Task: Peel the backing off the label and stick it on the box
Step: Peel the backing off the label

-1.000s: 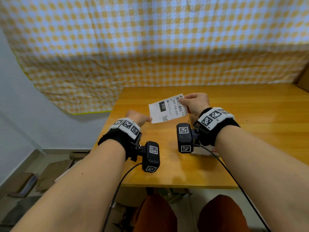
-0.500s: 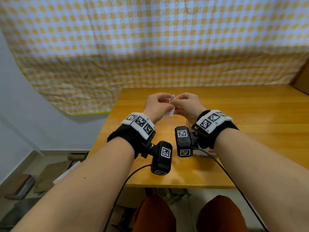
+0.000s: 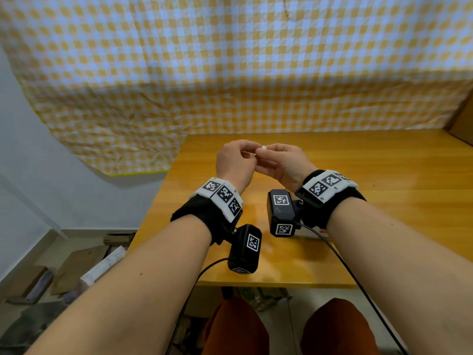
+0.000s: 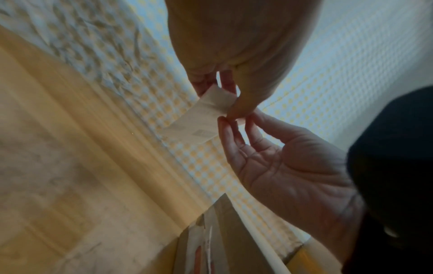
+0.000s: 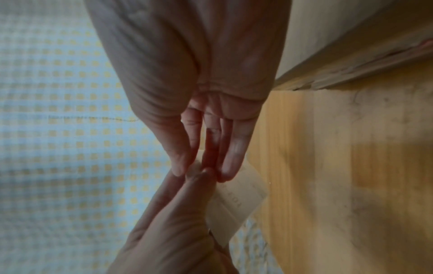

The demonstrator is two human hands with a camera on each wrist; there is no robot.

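Observation:
My two hands meet above the wooden table (image 3: pixel 384 201) with the white label between them. In the head view only a sliver of the label (image 3: pixel 263 149) shows above the fingers. My right hand (image 4: pixel 225 98) pinches one end of the label (image 4: pixel 199 120) between thumb and fingers. My left hand (image 4: pixel 234 120) pinches at the same corner with its fingertips. The right wrist view shows the label (image 5: pixel 236 200) hanging past both hands, printed side faint. The box (image 3: pixel 311 234) lies on the table under my right wrist, mostly hidden; its taped cardboard (image 4: pixel 211 241) shows in the left wrist view.
A yellow-and-white checked cloth (image 3: pixel 230 73) hangs behind the table. A brown cardboard piece (image 3: pixel 463 124) stands at the far right edge. Cardboard scraps (image 3: pixel 76 262) lie on the floor to the left. The table's front edge is close to my knees.
A second ago my right hand alone held the label flat and facing me. My left hand came up to it, and the label is now turned edge-on between both hands.

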